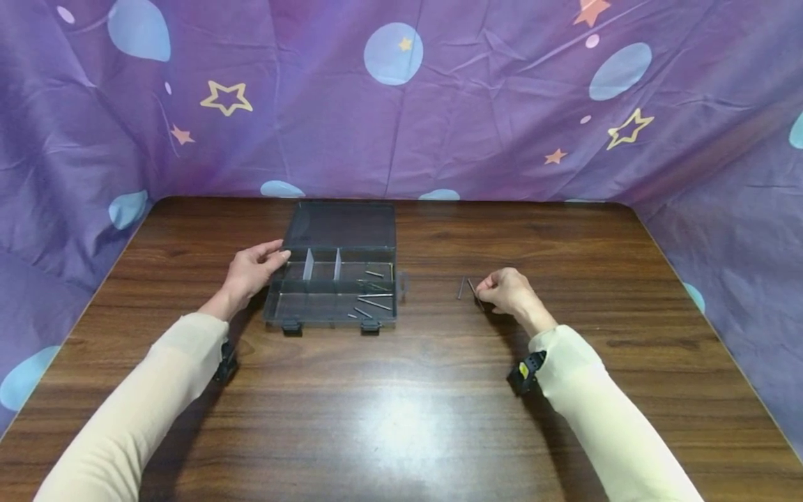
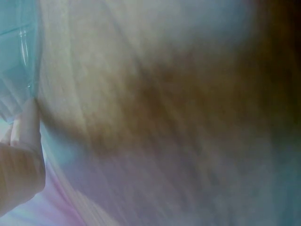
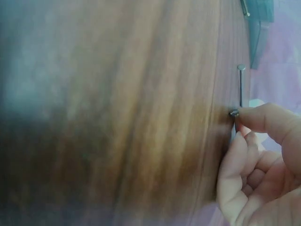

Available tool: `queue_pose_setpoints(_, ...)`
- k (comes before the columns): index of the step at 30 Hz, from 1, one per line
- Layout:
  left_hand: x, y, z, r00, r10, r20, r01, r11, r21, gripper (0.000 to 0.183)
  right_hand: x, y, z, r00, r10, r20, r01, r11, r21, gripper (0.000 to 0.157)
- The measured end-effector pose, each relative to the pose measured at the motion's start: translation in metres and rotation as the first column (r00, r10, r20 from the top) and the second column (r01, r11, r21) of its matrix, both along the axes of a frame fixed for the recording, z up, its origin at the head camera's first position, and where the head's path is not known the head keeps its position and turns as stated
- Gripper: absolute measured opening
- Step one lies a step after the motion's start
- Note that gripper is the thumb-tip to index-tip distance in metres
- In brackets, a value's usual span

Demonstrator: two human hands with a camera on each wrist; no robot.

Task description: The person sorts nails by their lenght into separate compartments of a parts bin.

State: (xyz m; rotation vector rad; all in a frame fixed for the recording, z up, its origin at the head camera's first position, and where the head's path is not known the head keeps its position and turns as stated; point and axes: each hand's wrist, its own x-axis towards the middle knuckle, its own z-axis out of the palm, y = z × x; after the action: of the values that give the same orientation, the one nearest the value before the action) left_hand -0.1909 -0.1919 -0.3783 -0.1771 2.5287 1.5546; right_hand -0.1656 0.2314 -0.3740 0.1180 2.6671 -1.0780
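Observation:
My left hand grips the left side of a dark see-through compartment box, its thumb over the rim. The box stands with its lid tipped back. In the left wrist view only part of that hand and the bluish box wall show. Between thumb and fingers, my right hand pinches a nail; its head also shows in the right wrist view. Just left of it a second nail lies on the table, flat-headed in the right wrist view.
Several nails lie in the box's front compartment, and more thin metal pieces in the back right one. White dividers split the back row. Two latches stick out at the front. A purple patterned cloth hangs behind the wooden table.

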Motion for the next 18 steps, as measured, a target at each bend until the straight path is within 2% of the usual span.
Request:
queue_pose_setpoints(4,0.0001,0.0001,0.001,1.0,-0.002,0.001,0.002,1.0,-0.006,0.055,-0.0006,0.0007,-0.0002,1.0,0.004,0.019,-0.003,0.999,-0.033,0.013)
queue_pose_setpoints(12,-0.0012,0.0005,-0.0014,1.0,-0.005,-0.007,0.005,0.999,-0.033,0.055,0.0004,0.0034,-0.0017,0.998,0.059,-0.015,-0.059,0.998,-0.001,0.013)
queue_pose_setpoints(14,-0.0016,0.0004,-0.0019,1.0,-0.007,-0.004,0.007,0.999,-0.033,0.056,0.0009,0.004,-0.0024,0.998,0.054,-0.016,-0.054,0.998,-0.026,0.013)
queue_pose_setpoints(18,-0.0021,-0.0001,-0.0018,1.0,-0.005,-0.003,0.005,1.0,-0.025,0.055,0.002,0.0059,-0.0045,1.0,0.027,0.004,-0.027,0.99,-0.14,0.013)
